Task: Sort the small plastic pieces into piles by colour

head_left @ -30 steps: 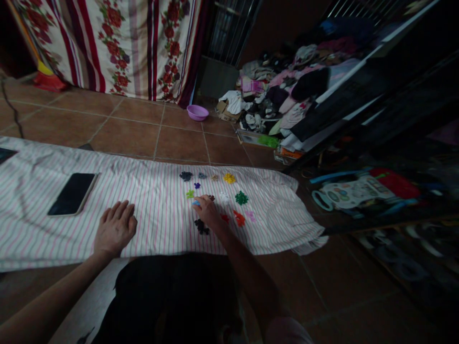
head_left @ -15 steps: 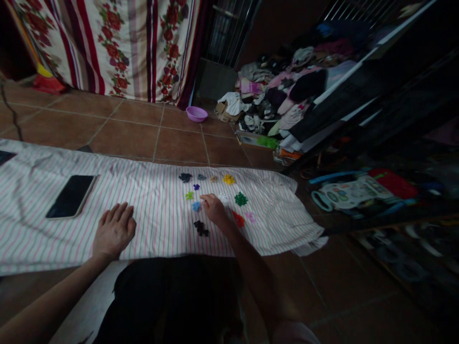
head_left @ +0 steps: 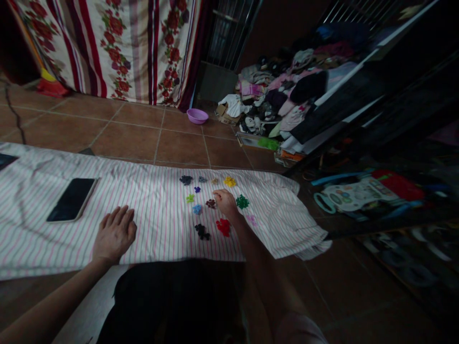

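My left hand lies flat on the striped cloth, fingers stretched out and holding nothing. Over the small coloured piles, my right hand has its fingers pinched together; whatever may be between them is too small to see. Just left of its fingers are brown pieces. Close by lie red pieces, dark green pieces, light blue pieces and yellow pieces. Black pieces sit nearer me, lime green pieces farther left. The right hand covers part of the cloth.
A phone lies on the cloth beyond my left hand. Past the cloth, a purple basin stands on the tiled floor near a heap of clothes. A dark rack stands at the right.
My right hand has moved a little right and away from me, uncovering the brown pieces and more of the red ones. White pieces seen beside it before are now hidden. My left hand stays put.
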The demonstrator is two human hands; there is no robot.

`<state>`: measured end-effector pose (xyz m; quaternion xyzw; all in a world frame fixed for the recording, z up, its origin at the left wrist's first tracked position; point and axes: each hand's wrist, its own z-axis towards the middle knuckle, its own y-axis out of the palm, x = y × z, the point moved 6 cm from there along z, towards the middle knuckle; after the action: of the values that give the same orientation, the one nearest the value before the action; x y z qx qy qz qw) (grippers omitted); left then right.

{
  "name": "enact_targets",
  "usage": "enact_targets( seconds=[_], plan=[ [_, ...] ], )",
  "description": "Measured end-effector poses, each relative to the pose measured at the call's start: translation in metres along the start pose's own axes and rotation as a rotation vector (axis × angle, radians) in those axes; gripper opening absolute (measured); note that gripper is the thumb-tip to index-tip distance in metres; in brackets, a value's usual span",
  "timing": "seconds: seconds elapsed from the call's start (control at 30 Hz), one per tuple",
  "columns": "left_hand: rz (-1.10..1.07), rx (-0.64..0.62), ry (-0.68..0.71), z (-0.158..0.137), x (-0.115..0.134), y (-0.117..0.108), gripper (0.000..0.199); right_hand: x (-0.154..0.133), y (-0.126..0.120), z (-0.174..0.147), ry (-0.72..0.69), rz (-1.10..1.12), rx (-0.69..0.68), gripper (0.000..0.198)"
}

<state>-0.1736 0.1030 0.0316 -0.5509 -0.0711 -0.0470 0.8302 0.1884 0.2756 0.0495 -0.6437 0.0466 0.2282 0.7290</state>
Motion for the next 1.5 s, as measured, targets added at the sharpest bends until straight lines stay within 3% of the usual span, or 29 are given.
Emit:
enact_targets(
  seconds=[0.53,0.83,1.27,1.5],
  plan=[
    [-0.014,0.003,0.011,0.000,0.001,-0.001,0.044,-0.006,0.015,0.033,0.013,-0.087,-0.077,0.041],
    [-0.007,0.000,0.015,-0.001,0.000,0.002,0.045,-0.005,0.025,0.036,-0.014,-0.179,-0.134,0.043],
    [0.039,-0.002,0.014,-0.001,0.001,0.002,0.044,-0.013,0.024,0.039,0.060,-0.097,-0.124,0.038],
    [0.066,0.012,0.025,-0.002,0.001,0.003,0.043,-0.034,0.034,0.045,-0.105,0.038,-0.140,0.039]
  ],
)
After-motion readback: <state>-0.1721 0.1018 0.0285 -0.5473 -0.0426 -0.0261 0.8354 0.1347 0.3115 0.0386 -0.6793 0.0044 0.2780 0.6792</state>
